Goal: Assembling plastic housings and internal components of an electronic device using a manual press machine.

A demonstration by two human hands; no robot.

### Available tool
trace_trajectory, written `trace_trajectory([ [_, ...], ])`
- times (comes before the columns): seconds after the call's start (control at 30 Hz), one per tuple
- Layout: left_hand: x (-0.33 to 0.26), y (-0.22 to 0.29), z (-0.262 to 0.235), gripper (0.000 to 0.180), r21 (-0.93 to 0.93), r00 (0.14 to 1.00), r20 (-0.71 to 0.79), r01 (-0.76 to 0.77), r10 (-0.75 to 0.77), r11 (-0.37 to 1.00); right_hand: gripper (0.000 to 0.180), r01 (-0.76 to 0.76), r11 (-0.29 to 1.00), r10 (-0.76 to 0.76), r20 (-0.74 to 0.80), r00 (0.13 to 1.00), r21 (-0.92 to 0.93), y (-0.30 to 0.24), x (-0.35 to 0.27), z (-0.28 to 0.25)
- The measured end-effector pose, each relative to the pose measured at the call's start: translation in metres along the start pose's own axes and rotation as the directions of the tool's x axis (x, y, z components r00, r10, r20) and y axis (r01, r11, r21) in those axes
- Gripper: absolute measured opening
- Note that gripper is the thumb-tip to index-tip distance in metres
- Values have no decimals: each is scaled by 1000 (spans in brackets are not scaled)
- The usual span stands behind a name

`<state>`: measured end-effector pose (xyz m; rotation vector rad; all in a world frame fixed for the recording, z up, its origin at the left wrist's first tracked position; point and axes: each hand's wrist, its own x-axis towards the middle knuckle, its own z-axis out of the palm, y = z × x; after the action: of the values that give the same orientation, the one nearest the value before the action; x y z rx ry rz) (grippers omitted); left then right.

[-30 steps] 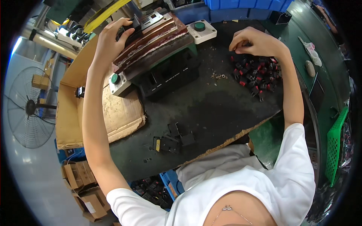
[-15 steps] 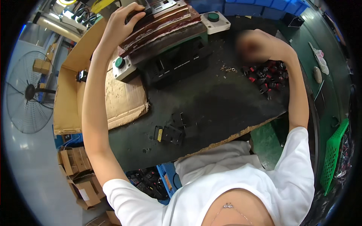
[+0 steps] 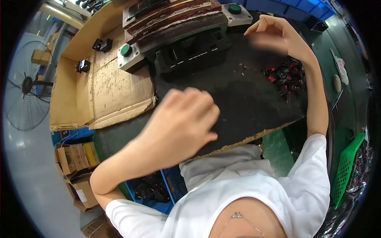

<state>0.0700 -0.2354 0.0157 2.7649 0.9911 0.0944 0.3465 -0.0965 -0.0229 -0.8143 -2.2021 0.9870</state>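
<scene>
My left hand [image 3: 184, 119] is over the near part of the dark work mat [image 3: 238, 115], its back toward me and its fingers curled under. Anything inside them is hidden. My right hand [image 3: 291, 39] is bent above the far right of the mat, near a heap of small black-and-red parts [image 3: 287, 79]. Its fingertips are blurred, so I cannot see what they hold. Beyond my hands stands a brown layered block fixture [image 3: 174, 20]. At its front is a black plastic panel [image 3: 190, 53] with cutouts.
Green-topped button boxes flank the fixture, one left [image 3: 129, 59] and one right [image 3: 237, 16]. At left a cardboard tray [image 3: 119, 91] holds small black parts [image 3: 102, 45]. Blue bins [image 3: 274, 10] line the back. A green basket [image 3: 349, 166] stands at right. Small bits [image 3: 246, 66] lie on the mat.
My left hand has come away from the top of the fixture, down and toward me, covering where black plastic parts lay. My right hand has shifted slightly away from me, its fingers less bunched.
</scene>
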Motion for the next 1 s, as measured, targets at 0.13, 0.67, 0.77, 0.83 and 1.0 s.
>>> trace_trajectory([
  [0.13,-11,9,30,41,11,987,99,-128,127,992,16,-199,959,194,46,980,204,-18,5,2],
  [0.67,6,-6,34,16,221,929,127,-369,349,903,33,-76,776,210,-142,967,626,7,2,2],
  [0.77,8,-12,36,17,89,941,121,-327,316,941,34,-107,849,254,-224,941,517,9,2,5],
  [0.83,10,-20,40,20,-200,958,25,-276,287,940,37,-34,993,75,-368,927,117,6,4,10],
  [1.0,17,-38,27,20,-883,966,-176,-69,-190,465,41,29,999,-21,-434,900,12,-7,7,21],
])
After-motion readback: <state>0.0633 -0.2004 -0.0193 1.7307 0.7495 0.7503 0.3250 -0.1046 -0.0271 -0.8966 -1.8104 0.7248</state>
